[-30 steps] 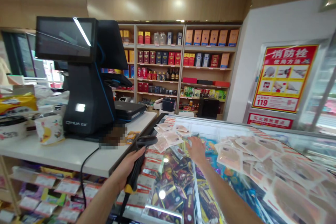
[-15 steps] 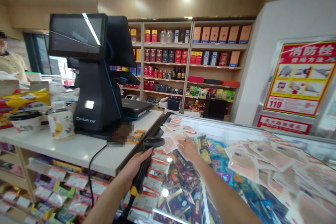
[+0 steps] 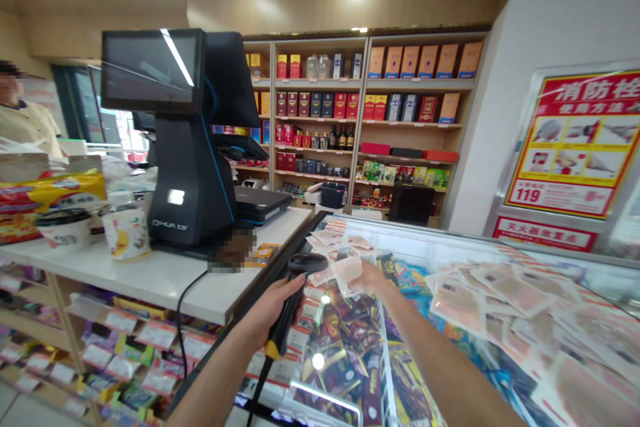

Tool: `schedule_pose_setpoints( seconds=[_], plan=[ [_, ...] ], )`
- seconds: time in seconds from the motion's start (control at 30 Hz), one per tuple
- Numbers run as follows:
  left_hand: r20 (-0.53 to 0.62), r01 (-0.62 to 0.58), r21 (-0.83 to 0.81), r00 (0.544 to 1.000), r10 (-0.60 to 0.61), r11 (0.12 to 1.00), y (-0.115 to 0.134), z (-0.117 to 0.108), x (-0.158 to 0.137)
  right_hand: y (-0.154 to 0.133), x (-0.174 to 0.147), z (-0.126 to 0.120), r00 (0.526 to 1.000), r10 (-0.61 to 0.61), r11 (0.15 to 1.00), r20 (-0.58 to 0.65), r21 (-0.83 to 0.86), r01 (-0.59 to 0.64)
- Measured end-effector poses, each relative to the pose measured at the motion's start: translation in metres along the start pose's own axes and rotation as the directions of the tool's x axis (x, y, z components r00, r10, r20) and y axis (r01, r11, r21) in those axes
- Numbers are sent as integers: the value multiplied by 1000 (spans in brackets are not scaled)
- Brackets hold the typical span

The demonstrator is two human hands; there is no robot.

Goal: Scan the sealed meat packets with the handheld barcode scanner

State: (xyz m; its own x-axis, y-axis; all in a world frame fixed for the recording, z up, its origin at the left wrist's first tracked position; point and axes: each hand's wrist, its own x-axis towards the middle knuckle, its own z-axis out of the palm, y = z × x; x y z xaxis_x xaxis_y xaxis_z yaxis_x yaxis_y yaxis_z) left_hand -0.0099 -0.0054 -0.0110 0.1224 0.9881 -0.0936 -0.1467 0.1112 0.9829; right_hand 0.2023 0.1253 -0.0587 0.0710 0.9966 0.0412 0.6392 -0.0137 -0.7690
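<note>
1. Scanner is leaning along its long axis from lower left to upper right, its rounded head pointing up and toward the right, its yellow collar and cord trailing below. It is standing out over the near left part of the glass-topped case, just beside the white tabletop.
2. Packet, pale and flat, is hanging above the glass just right of the scanner head; whether the two are touching cannot be told.
3. Both hands are gripping: the left hand is wrapping the handle, thumb lying up along it, while the right hand is pinching the packet's right side, its forearm slanting in from lower right.
4. Half a second ago the right hand was spreading over the small pile; now it is holding the packet up, and the scanner is sitting farther right.
</note>
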Motion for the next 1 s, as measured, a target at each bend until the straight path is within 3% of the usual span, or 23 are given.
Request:
schedule_pose_setpoints(
  seconds=[0.3, 0.53, 0.63, 1.0],
  plan=[
    [46, 41, 41, 998, -43, 998, 13, 32, -9, 38, -5, -43, 976, 196, 908, -97, 393, -143],
    [207, 42, 42, 977, -50, 998, 14, 58, -6, 64, -16, -74, 950, 284, 710, -129, 694, -118],
    [252, 34, 56, 967, -47, 998, 11, 67, -2, 73, -18, -82, 950, 278, 683, -142, 725, -91],
    [384, -4, 167, 921, -62, 986, 3, 93, 2, 92, -18, -98, 940, 246, 731, -236, 682, -20]
  ],
)
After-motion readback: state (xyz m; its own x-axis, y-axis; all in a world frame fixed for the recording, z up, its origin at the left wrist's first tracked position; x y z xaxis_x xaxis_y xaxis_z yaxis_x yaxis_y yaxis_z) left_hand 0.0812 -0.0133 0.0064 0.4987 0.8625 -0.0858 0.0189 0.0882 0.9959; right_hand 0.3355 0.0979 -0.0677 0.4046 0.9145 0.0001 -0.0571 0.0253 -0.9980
